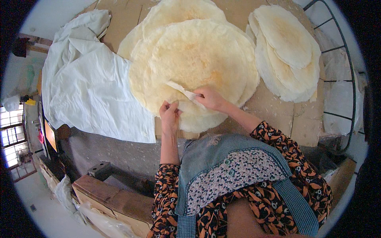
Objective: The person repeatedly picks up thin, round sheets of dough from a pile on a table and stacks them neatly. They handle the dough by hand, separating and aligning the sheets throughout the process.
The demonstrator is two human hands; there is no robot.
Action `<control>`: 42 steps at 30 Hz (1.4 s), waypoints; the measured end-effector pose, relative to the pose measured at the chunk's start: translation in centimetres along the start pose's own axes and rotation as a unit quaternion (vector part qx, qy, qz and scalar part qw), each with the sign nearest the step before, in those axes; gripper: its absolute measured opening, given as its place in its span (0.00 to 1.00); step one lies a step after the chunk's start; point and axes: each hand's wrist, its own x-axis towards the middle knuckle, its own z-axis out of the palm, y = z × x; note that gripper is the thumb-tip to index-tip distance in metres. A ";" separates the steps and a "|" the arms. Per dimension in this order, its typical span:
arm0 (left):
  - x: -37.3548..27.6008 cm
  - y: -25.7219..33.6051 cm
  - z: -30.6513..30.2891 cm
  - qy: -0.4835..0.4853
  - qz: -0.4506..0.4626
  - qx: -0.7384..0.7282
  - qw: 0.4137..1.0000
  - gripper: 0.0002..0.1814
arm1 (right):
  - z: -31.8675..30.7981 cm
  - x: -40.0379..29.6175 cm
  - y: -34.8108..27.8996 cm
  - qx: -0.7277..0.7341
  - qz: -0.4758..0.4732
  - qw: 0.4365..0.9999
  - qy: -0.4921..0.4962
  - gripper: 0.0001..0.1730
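Large, thin round flatbreads [196, 53] lie overlapping in a pile in front of me, pale cream with browned patches. Between the fingers of my right hand [209, 98] is a narrow, ragged strip of flatbread [180, 88], held over the pile's near part. My left hand [169, 113] is at the pile's near left edge, thumb and fingers pinched on the rim of a flatbread. Its fingertips partly hide what they grip. Below both hands, another flatbread's edge [199, 122] sticks out towards me.
Cardboard [276, 119] covers the work surface. At the right lies a second stack of flatbreads [285, 50], beside a dark metal rack [352, 80]. A white cloth [92, 83] drapes over the left side. Low at left stands a brown-topped bench [110, 193].
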 end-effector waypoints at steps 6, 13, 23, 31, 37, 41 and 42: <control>-0.3 0.4 -1.5 0.051 -0.001 0.078 0.996 0.10 | -6.9 1.2 -1.9 -0.016 0.125 0.991 0.049 0.11; 0.5 3.6 2.7 0.058 0.051 0.083 0.994 0.07 | -1.2 1.3 -5.3 -0.021 -0.019 0.995 0.092 0.21; 1.5 4.3 -2.4 0.119 0.037 0.170 0.978 0.05 | -12.5 4.2 -0.6 0.341 0.231 0.911 -0.003 0.13; -0.5 5.9 6.1 0.098 0.400 0.622 0.666 0.40 | -6.8 3.2 -1.4 0.465 0.222 0.857 -0.012 0.18; 1.2 -0.4 4.0 0.039 0.328 0.749 0.574 0.44 | -15.0 -5.5 -5.7 0.466 0.087 0.819 0.324 0.17; 1.6 -1.0 3.5 0.047 0.319 0.750 0.577 0.44 | -23.2 -9.8 -6.9 0.355 -0.004 0.786 0.506 0.14; 1.8 -0.9 3.9 0.040 0.324 0.748 0.578 0.43 | -25.2 -10.1 -7.8 0.298 -0.017 0.793 0.531 0.14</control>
